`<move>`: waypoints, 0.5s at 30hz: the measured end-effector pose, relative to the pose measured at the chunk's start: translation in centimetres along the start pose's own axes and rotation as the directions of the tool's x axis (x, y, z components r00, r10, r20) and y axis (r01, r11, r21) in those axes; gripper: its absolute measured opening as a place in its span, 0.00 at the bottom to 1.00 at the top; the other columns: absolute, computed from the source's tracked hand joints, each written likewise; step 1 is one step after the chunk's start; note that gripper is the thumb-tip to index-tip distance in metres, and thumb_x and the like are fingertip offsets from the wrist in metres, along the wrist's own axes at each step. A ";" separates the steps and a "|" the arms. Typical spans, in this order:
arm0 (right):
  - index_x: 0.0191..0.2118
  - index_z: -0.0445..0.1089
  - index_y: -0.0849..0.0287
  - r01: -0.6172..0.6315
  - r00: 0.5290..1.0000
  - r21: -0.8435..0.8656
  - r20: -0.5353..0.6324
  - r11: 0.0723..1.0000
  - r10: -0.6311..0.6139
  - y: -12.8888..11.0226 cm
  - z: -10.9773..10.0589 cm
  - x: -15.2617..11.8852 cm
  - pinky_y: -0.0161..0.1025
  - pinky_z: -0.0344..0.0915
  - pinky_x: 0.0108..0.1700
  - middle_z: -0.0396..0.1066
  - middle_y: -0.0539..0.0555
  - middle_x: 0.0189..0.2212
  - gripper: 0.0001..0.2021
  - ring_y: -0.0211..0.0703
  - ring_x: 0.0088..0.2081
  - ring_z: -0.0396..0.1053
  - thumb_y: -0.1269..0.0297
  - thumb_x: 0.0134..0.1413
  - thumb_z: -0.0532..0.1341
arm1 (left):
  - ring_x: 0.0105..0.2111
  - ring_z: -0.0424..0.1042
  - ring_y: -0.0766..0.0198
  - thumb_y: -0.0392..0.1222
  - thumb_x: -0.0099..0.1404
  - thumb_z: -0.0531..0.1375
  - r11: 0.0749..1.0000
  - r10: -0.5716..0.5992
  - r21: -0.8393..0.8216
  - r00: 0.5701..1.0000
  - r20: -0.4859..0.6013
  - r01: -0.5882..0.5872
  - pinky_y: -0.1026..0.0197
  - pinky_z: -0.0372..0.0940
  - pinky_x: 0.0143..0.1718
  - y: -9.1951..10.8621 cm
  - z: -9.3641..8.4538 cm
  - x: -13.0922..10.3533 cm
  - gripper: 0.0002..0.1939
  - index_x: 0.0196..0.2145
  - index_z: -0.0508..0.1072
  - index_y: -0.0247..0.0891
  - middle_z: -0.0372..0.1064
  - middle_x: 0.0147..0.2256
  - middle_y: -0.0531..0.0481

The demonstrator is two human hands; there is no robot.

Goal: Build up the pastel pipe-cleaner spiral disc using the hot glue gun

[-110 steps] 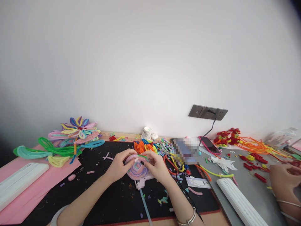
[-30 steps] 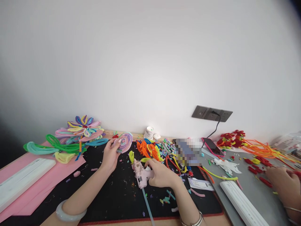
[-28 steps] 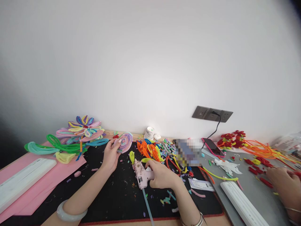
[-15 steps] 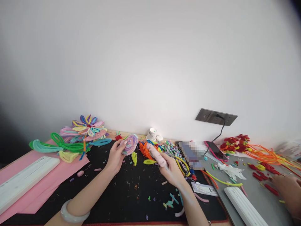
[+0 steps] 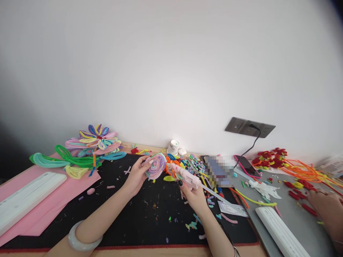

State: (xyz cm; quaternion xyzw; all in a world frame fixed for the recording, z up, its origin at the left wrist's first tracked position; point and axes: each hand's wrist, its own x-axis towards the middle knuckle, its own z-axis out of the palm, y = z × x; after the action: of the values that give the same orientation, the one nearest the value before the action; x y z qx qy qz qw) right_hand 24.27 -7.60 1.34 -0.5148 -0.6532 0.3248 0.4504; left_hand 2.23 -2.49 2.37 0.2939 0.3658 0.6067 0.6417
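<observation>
My left hand [image 5: 138, 175] pinches the edge of a round spiral disc [image 5: 155, 166] in pink, purple and pale blue, held up above the black mat [image 5: 128, 221]. To its right, my right hand [image 5: 194, 195] is closed round a pale pink glue gun [image 5: 186, 178]. A long translucent glue stick [image 5: 211, 192] sticks out of the gun's rear, toward the lower right. The gun's tip points left at the disc; whether they touch cannot be made out. Orange and yellow fuzzy loops lie behind the gun.
A fuzzy-stem flower [image 5: 99, 137] and pink sheets [image 5: 50, 207] lie left, under a white bar [image 5: 29, 198]. A paper cup [image 5: 173, 147] stands by the wall. Clippings litter the mat. Right are a phone [image 5: 248, 167], another white bar [image 5: 281, 230] and another person's hand [image 5: 325, 207] at red pieces.
The disc and my left hand have moved right. The glue gun has turned more level, with its glue stick now in plain sight. The view has shifted slightly.
</observation>
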 end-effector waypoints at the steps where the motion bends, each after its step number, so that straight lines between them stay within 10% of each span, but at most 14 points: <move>1: 0.32 0.70 0.55 -0.005 1.000 0.009 -0.006 1.000 0.005 -0.2 0.0 0.0 0.37 0.57 0.19 0.57 0.48 0.16 0.15 0.40 0.19 0.56 0.48 0.55 0.59 | 0.29 0.73 0.64 0.45 0.45 0.74 1.000 -0.001 0.003 1.000 0.004 0.001 0.65 0.65 0.28 0.0 0.0 0.0 0.25 0.39 0.71 0.37 0.74 0.32 0.52; 15: 0.38 0.73 0.57 0.021 1.000 -0.024 0.012 0.999 -0.021 -0.7 -0.1 0.3 0.37 0.56 0.21 0.59 0.49 0.17 0.15 0.40 0.19 0.55 0.51 0.54 0.58 | 0.29 0.73 0.65 0.45 0.45 0.74 1.000 0.006 -0.008 1.000 0.014 -0.006 0.65 0.65 0.29 0.0 -0.1 0.0 0.25 0.39 0.71 0.37 0.74 0.32 0.51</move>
State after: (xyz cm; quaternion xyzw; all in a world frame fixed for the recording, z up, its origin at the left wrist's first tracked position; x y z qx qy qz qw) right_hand 24.05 -7.50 2.07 -0.5113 -0.6650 0.3153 0.4438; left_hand 2.20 -2.55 2.29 0.2967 0.3579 0.6078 0.6438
